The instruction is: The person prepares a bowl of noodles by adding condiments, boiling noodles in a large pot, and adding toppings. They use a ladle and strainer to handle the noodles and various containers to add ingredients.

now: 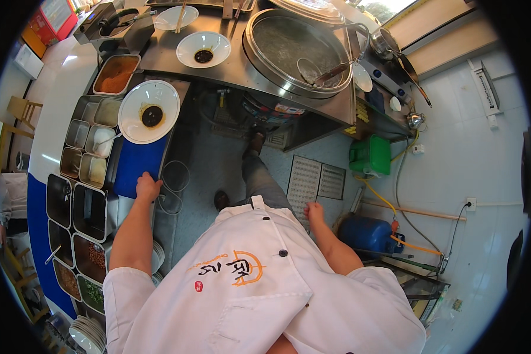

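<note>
My left hand (148, 187) is at the outer edge of a blue cutting board (139, 161) on the steel counter; whether its fingers grip the edge is unclear. Just beyond it, a white bowl (132, 126) with dark sauce in the bottom overlaps the board's far end. My right hand (315, 215) hangs beside my white jacket, away from the counter, fingers curled, with nothing visible in it. Ahead stands a large steel pot (252, 57) of cloudy liquid, a wire-mesh strainer (309, 70) resting in it. A second bowl (186, 55) with dark sauce sits left of the pot.
Seasoning pans (105, 110) and topping pans (76, 232) line the left counter, with stacked plates (86, 334) nearer me. A floor drain grate (304, 179), green bin (376, 155) and blue gas cylinder (365, 232) with hoses are on the right. Another person (9, 199) is beyond the counter.
</note>
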A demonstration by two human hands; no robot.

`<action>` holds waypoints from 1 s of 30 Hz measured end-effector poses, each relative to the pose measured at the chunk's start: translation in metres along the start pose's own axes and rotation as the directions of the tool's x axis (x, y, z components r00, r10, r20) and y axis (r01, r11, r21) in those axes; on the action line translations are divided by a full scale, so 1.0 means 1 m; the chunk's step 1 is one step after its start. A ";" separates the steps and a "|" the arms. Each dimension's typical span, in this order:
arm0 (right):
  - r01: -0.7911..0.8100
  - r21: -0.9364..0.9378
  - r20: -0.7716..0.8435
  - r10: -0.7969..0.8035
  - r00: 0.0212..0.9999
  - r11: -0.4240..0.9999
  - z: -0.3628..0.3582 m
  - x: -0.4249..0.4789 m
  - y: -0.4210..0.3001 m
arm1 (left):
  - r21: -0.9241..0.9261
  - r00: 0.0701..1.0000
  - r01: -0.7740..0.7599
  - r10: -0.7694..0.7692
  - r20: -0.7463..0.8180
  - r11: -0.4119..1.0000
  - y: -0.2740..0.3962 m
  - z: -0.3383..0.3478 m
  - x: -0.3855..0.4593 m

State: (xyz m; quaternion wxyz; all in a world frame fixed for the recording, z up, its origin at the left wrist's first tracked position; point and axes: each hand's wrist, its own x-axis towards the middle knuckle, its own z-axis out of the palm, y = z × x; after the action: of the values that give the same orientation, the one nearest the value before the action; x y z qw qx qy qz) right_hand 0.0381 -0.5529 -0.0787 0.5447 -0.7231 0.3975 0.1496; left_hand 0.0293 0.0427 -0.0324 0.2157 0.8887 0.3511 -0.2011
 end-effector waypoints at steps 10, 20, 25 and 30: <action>0.137 -0.453 0.040 -0.134 0.990 0.881 -0.019 -0.028 0.036 | -0.001 1.000 -0.011 0.011 -0.016 1.000 0.002 -0.002 -0.001; 0.014 -0.121 0.154 0.005 0.988 0.993 0.010 -0.004 -0.038 | -0.017 0.999 -0.027 0.026 -0.038 0.999 -0.015 0.013 0.011; 0.080 0.328 0.265 -0.173 0.949 0.941 0.019 0.022 -0.181 | -0.019 0.993 -0.067 0.064 -0.103 0.998 -0.034 0.032 0.024; 0.188 0.669 0.241 -0.450 0.860 0.719 0.027 0.049 -0.356 | 0.020 0.998 0.001 0.000 -0.055 1.000 -0.026 0.025 0.024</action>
State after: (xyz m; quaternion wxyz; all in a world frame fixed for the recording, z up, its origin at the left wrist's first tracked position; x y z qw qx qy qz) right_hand 0.3379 -0.5160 0.1176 0.8375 -0.5153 0.1747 0.0509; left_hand 0.0216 0.0595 -0.0713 0.1972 0.8958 0.3552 -0.1801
